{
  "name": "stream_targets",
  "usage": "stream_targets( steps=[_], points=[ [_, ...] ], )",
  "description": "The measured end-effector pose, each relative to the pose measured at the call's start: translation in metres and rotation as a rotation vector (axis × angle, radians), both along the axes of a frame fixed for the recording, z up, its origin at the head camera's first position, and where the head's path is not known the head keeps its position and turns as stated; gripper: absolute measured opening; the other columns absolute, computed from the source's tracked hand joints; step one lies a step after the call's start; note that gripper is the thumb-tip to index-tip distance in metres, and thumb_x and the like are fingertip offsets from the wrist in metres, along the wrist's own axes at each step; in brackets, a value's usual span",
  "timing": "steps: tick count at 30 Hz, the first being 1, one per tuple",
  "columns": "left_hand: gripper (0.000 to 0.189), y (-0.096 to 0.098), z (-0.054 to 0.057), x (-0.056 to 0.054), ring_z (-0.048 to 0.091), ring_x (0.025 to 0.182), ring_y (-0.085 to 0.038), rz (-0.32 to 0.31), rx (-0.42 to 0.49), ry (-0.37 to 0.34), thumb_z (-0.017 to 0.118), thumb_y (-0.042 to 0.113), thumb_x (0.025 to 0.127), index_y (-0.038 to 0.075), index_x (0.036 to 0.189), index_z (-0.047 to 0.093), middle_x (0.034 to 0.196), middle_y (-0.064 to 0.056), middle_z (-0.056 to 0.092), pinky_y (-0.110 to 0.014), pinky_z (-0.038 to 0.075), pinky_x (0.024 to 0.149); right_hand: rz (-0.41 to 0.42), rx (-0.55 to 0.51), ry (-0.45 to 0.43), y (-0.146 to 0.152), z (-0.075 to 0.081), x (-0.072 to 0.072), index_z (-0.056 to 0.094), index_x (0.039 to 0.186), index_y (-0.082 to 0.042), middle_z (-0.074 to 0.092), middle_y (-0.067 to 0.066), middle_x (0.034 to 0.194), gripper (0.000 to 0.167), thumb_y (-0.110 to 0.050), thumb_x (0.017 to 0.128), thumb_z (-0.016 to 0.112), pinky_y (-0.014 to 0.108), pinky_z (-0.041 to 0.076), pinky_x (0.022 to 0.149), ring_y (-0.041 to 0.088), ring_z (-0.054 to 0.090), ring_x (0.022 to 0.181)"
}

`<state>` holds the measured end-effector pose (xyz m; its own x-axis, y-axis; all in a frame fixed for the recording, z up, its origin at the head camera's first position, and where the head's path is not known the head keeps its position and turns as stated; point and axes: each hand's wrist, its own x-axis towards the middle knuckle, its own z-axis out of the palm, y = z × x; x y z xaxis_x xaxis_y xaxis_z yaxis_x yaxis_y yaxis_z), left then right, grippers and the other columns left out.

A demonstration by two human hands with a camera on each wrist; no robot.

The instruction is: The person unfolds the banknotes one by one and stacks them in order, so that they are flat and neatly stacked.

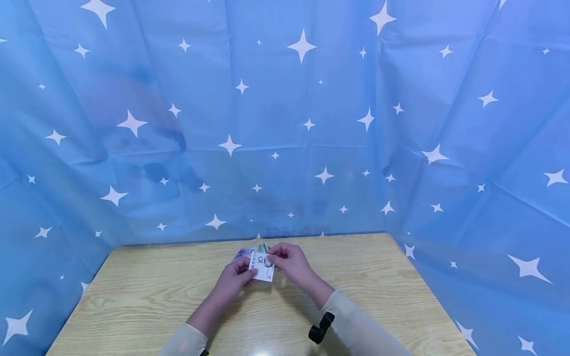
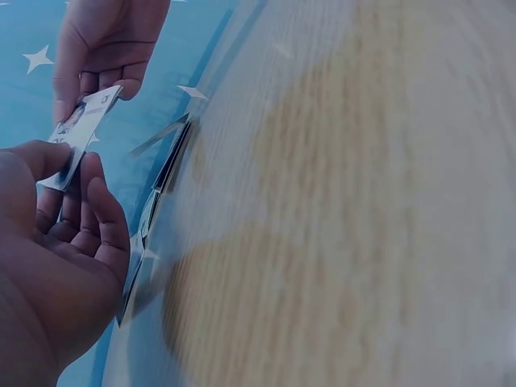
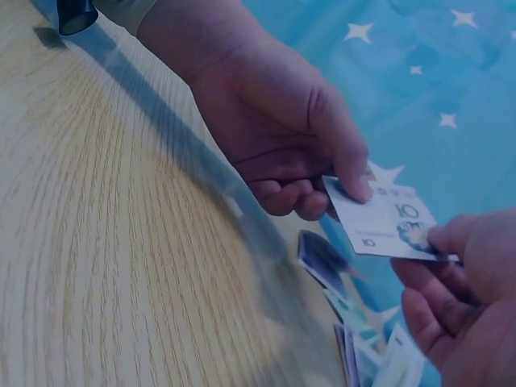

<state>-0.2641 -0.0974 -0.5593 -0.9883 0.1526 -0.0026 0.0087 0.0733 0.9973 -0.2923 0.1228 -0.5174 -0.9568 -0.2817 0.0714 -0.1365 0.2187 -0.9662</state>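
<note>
A pale banknote (image 1: pixel 263 272) printed with a 10 is stretched between both hands above the table. My left hand (image 1: pixel 234 278) pinches its left edge, thumb on the printed face. At the opposite edge, my right hand (image 1: pixel 289 262) pinches it between thumb and fingers. In the right wrist view the banknote (image 3: pixel 383 218) looks flat and slightly tilted, off the tabletop. Just beyond the hands lie a purple note (image 1: pixel 242 253) and a greenish note (image 1: pixel 263 248), partly hidden by the held one. The left wrist view shows these other notes (image 2: pixel 171 153) nearly edge-on.
A light wood-grain table (image 1: pixel 147 296) spreads around the hands. Blue cloth (image 1: pixel 267 109) with white stars hangs behind it and at both sides. Several overlapping notes (image 3: pixel 399 359) lie below the hands in the right wrist view. A black wrist device (image 1: pixel 321 328) sits on the right sleeve.
</note>
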Motion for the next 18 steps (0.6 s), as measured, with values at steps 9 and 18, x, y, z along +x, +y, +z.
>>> stream_targets(
  steps=[9, 18],
  points=[
    [0.013, 0.001, 0.008, -0.002, 0.063, 0.089, -0.021, 0.105, 0.045, 0.017, 0.073, 0.008, 0.106, -0.002, 0.114, 0.072, 0.101, -0.008, 0.069, -0.028, 0.055, 0.071, -0.009, -0.051, 0.014, 0.001, -0.006, 0.005, 0.074, 0.109, 0.002, 0.078, 0.014, 0.095, 0.012, -0.008, 0.104, 0.078, 0.038, 0.063, 0.072, 0.037, 0.076, 0.084],
    [0.014, 0.003, 0.012, -0.006, 0.063, 0.092, -0.020, 0.146, 0.083, 0.010, 0.072, 0.009, 0.107, 0.000, 0.116, 0.072, 0.108, -0.009, 0.068, -0.029, 0.058, 0.072, 0.003, -0.074, -0.049, 0.002, -0.013, 0.017, 0.072, 0.105, 0.003, 0.079, 0.013, 0.093, 0.011, -0.005, 0.102, 0.078, 0.047, 0.066, 0.077, 0.043, 0.079, 0.086]
  ],
)
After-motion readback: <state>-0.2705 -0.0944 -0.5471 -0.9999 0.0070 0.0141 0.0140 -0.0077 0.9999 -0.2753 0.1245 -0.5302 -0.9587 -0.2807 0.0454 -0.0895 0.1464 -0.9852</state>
